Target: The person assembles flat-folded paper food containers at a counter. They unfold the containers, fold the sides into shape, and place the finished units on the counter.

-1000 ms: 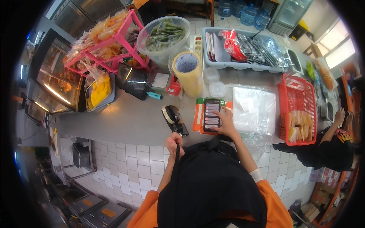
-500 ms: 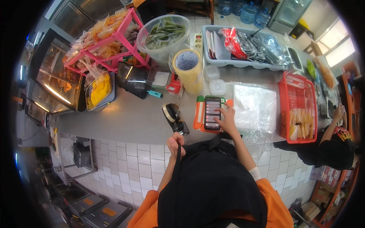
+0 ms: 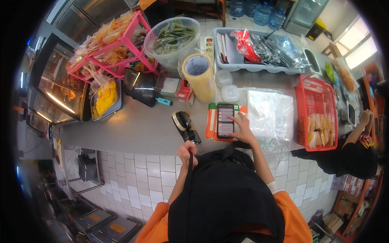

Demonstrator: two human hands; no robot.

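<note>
A smartphone [image 3: 225,127] with a lit screen lies on an orange, white and green box [image 3: 211,121] near the counter's front edge. My right hand [image 3: 244,130] reaches over the phone from the right, fingers apart, with its fingertips at the screen and nothing held. By the counter edge my left hand [image 3: 188,153] is closed around a black strap [image 3: 189,174] that runs down beside my black apron [image 3: 227,194]. Just beyond that hand stands a black tape dispenser [image 3: 186,127] with a roll of tape in it.
A stack of tape rolls [image 3: 206,85] and two small clear tubs [image 3: 230,93] stand behind the phone. Plastic bags [image 3: 269,115] and a red basket [image 3: 299,121] lie rightward. A pink rack [image 3: 139,52] is back left. Another person [image 3: 360,156] works at far right.
The list on the phone screen has shifted, and my right fingers have moved slightly over it. My left hand keeps its hold on the strap. At far right, the other person's hands have moved.
</note>
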